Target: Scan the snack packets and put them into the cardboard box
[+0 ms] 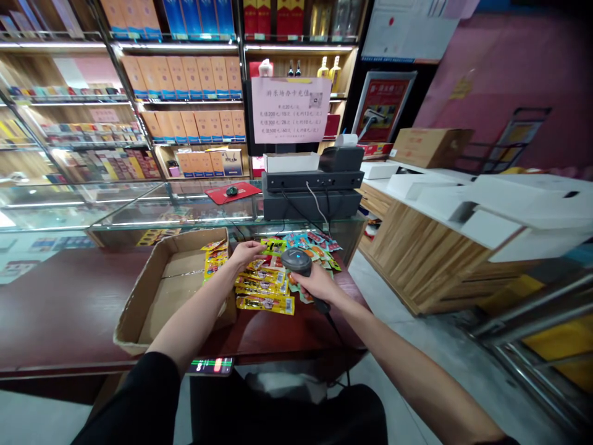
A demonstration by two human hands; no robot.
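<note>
My right hand [317,283] is wrapped round the handle of a dark barcode scanner [296,262], its head tilted toward the snacks; a cable runs down from its grip. Between the fingers of my left hand [248,253] is the end of a yellow-green snack packet [273,246]. Under and in front of both hands lie several long yellow snack packets [264,303] in a row. Behind the scanner, blue, orange and green packets [319,244] are spread in a pile. A shallow cardboard box [139,296] stands to the left, with yellow packets [214,259] along its right side.
On the glass counter [185,207] stand a dark cash register [312,198] and a mouse [231,191] on a red pad. A phone [210,366] sticks out at the table's front edge. Wooden cabinets [407,247] stand at right; stocked shelves [185,102] line the back.
</note>
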